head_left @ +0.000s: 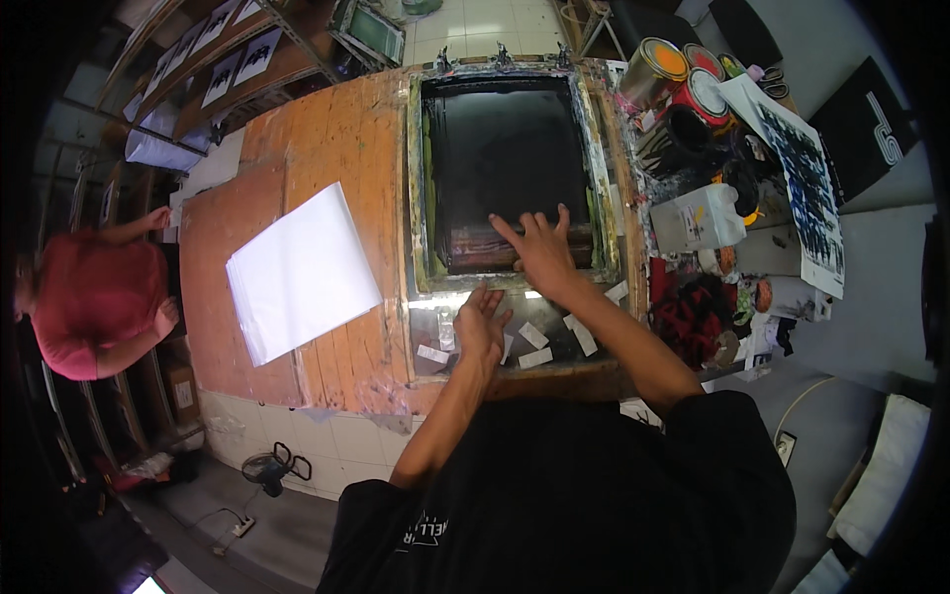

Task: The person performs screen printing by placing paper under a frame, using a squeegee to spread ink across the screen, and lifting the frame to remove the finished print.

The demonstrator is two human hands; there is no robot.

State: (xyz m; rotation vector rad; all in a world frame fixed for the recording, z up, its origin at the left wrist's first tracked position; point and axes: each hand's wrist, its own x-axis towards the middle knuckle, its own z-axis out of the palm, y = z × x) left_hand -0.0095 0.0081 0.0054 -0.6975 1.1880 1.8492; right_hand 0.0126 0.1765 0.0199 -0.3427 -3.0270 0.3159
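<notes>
A screen-printing frame [416,198] with a dark, ink-coated mesh lies on the table, held by clamps [503,57] along its far edge. Across the near end of the mesh rests a squeegee [477,246], a long brownish bar smeared with ink. My right hand [546,252] is over the squeegee's right part, fingers stretched and spread; whether it presses on the bar I cannot tell. At the frame's near edge, my left hand [482,322] has its fingers extended and thumb apart, fingertips by the rim. Short pale tape strips [534,335] dot the surface below the frame.
A stack of white paper [302,272] lies on the wooden table [341,134] to the left. Paint cans [655,71], a white jug [698,218] and dark rags [693,317] crowd the right. Another person [99,297] in red stands at far left, near racks [208,59].
</notes>
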